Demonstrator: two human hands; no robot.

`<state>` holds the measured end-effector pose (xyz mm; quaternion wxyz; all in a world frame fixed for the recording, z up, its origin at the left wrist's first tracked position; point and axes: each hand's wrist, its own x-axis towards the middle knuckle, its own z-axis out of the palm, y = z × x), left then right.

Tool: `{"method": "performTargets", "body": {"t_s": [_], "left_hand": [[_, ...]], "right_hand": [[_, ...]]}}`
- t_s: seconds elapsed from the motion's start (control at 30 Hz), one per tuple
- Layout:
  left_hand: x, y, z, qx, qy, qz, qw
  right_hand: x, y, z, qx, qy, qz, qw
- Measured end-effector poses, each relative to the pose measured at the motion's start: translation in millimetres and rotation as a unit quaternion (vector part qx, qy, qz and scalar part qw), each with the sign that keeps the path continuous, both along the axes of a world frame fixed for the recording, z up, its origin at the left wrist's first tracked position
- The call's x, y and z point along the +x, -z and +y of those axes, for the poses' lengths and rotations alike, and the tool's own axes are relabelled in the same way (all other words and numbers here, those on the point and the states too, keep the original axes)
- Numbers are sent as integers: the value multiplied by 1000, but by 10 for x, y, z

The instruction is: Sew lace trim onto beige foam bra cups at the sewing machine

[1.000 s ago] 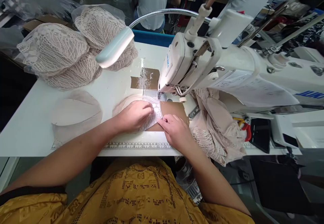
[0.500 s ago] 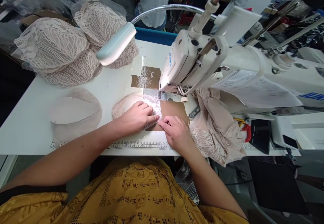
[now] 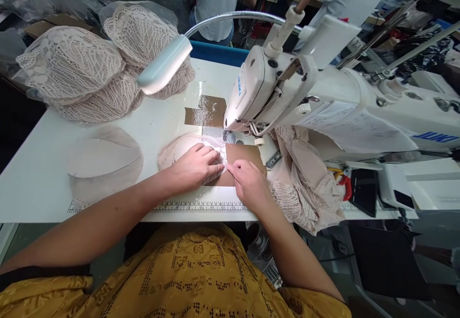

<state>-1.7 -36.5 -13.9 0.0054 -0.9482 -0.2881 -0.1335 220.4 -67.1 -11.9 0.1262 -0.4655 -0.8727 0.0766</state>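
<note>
A beige piece with a white lace edge [image 3: 176, 147] lies on the sewing machine's bed, its edge just in front of the needle area of the white sewing machine [image 3: 247, 92]. My left hand [image 3: 196, 165] rests over the lace, fingers bent and pressed onto it, thumb toward the right. Facing it, my right hand [image 3: 249, 183] is closed, pinching the lace's edge between thumb and index finger. The two sets of fingertips almost meet. Brown tape [image 3: 244, 154] covers the bed beneath and beside the right fingers. My left fingers hide part of the lace.
A lamp [image 3: 165, 66] hangs over the table. Bundled lace pieces [image 3: 75, 68] sit at the back left, a sheer piece [image 3: 106, 159] at the left. More beige fabric [image 3: 302, 183], red-handled scissors [image 3: 345, 186] and a phone [image 3: 363, 191] lie right. A person [image 3: 215, 4] sits beyond.
The whole view has shifted slightly. The right fingers have moved a little at the lace's edge; the left hand and the lace piece stay nearly in place.
</note>
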Motion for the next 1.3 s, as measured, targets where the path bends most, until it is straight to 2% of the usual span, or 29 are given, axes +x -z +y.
{"method": "performTargets", "body": {"t_s": [0.17,0.47,0.87,1.13,1.3], "left_hand": [[-13,-20,26,-25,7,-16,1000],[-10,-9,90,-23,-2,-8,1000],[-30,-53,130,-32,13,22,999],[-70,-67,360,-36,43,58,997],[-89,-70,508,-56,36,66,996]], "right_hand": [[-45,-23,20,-8,2,-44,999],[-30,-6,9,19,-1,-47,999],[-60,-75,37,5,-3,-62,998],[-109,-137,212,-34,-5,-88,995],[-153,-181,354,-54,-3,-100,994]]}}
